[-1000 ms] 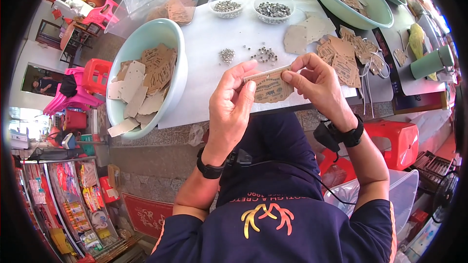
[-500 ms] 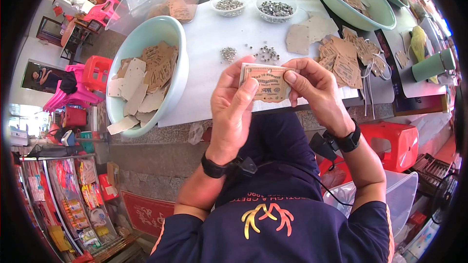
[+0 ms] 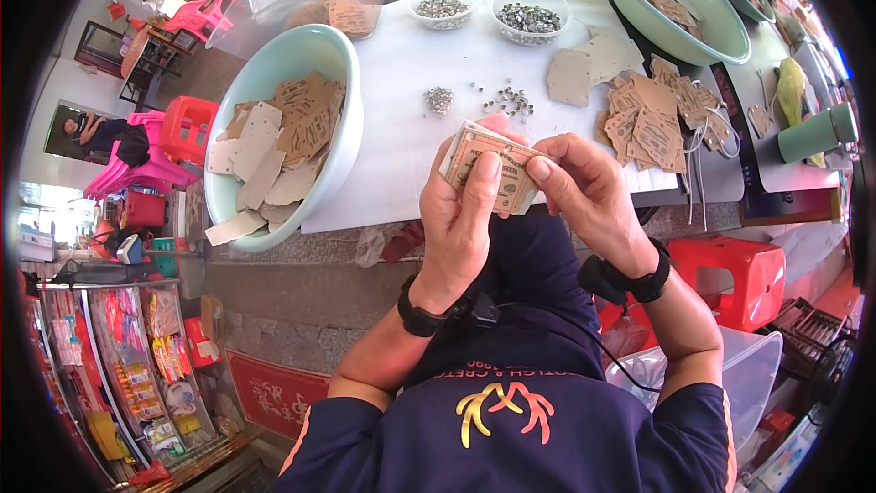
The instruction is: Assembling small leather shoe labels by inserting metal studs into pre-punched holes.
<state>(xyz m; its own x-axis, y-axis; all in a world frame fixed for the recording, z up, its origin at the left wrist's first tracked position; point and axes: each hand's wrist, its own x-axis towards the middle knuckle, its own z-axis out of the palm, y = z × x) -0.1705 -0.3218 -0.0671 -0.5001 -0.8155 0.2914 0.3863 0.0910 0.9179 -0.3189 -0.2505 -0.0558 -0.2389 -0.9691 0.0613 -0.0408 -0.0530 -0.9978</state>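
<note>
A small stack of brown printed cards with pale backs is held above the table's near edge. My left hand grips it from the left, thumb flat on the printed face. At the right edge, my right hand pinches the stack between thumb and fingers. Just beyond my hands, a little heap of silvery metal pieces and a scatter of small metal rings lie on the white sheet. To the right of them is a pile of brown cards, with grey pieces behind.
A pale green basin of cards stands at the left; another basin is far right. Two clear tubs of metal pieces sit at the back. A green bottle, white cords and a red stool are right.
The stack of cards has tilted, its right side now lower, and both hands have shifted slightly down. The left hand has moved right. The whole view has shifted a little.
</note>
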